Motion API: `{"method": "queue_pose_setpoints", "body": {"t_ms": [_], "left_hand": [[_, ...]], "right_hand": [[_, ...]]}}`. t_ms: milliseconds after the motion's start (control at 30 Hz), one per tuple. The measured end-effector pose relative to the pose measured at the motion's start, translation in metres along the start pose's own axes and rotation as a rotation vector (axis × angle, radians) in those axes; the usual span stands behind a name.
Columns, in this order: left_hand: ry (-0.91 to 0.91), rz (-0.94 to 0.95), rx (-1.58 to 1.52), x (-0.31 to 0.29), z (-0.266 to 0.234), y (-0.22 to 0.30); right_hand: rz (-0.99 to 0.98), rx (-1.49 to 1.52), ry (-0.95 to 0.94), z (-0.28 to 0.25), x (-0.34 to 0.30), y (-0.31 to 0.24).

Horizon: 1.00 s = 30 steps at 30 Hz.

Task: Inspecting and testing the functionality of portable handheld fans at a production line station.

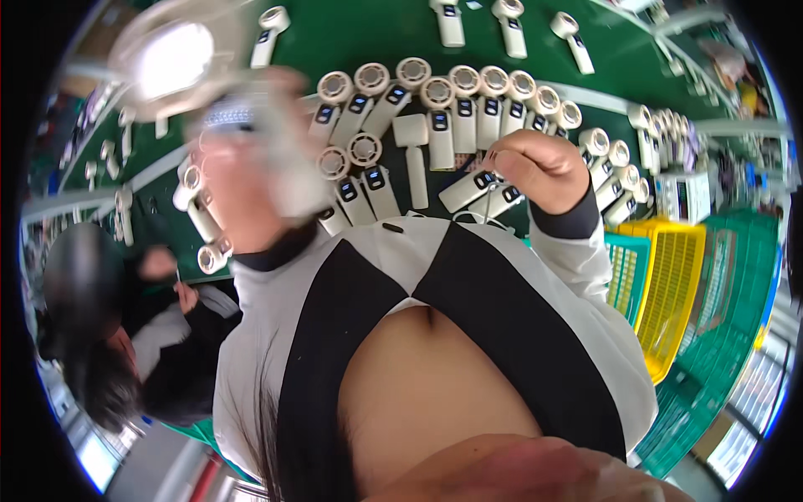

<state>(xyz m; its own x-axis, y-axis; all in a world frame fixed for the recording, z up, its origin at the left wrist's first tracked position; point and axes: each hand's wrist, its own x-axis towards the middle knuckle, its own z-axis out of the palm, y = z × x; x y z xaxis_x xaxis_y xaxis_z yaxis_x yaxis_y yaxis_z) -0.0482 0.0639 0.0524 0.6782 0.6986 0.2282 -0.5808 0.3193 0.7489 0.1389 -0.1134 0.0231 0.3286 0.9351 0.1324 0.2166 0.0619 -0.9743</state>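
Note:
My left hand [244, 188] is raised on the left and smeared by motion. Its fingers seem wrapped round a white handheld fan [294, 159], also blurred. On the right, my right hand [544, 167] is closed in a pinch, and a thin slender piece hangs below its fingertips; I cannot make out what it is. Under those fingertips lie white fans with small dark displays, among them one tilted fan [467, 192]. A white cable [477, 219] runs close to my chest. Between my hands stands a white T-shaped piece [411, 159], its head unlike the round fan heads.
Several white fans [493, 81] lie in a curved row on the green table [360, 38], with more beyond. A round lamp-like thing [176, 58] glows at upper left. Yellow [673, 293] and green crates [728, 309] stand at right. Another person [159, 335] works at left.

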Motion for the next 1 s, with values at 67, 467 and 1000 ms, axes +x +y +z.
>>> {"method": "queue_pose_setpoints", "body": {"t_ms": [67, 467, 1000], "left_hand": [[-0.076, 0.299, 0.01, 0.011, -0.005, 0.026], [-0.282, -0.327, -0.086, 0.047, -0.002, 0.031], [0.421, -0.588, -0.016, 0.267, -0.144, -0.282]], "right_hand": [[0.072, -0.008, 0.077, -0.021, -0.012, 0.013], [0.738, -0.415, 0.332, -0.08, -0.055, 0.096], [0.949, -0.225, 0.827, -0.003, -0.091, 0.233]]}}
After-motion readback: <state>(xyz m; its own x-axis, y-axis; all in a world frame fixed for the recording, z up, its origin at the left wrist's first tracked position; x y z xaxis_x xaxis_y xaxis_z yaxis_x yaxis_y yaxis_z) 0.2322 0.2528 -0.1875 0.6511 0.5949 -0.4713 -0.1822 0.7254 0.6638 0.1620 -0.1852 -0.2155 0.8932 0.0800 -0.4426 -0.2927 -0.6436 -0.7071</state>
